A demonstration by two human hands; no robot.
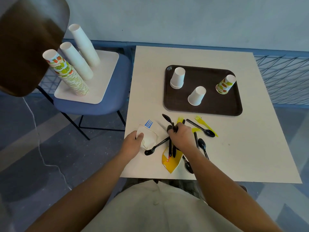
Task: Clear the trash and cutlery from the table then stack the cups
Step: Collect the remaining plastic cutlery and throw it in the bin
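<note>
My left hand (133, 141) grips a crumpled white paper cup (149, 137) near the table's front left, and a blue fork (148, 123) sticks out behind the cup. My right hand (181, 135) holds a bunch of black spoons (168, 119) over a pile of black cutlery. A yellow wrapper (170, 162) lies under the pile. More black spoons (202, 145) and a yellow fork (204, 123) lie to the right. Three upturned cups stand on the brown tray (203, 108): two white cups (178, 77) (197, 96) and a fruit-print cup (225, 84).
The white table (250, 148) ends just in front of my body. To the left, a blue chair (93, 104) carries a white board with three tall leaning cup stacks (73, 71). A dark lamp shade (28, 44) hangs at the upper left. A blue mesh fence runs behind.
</note>
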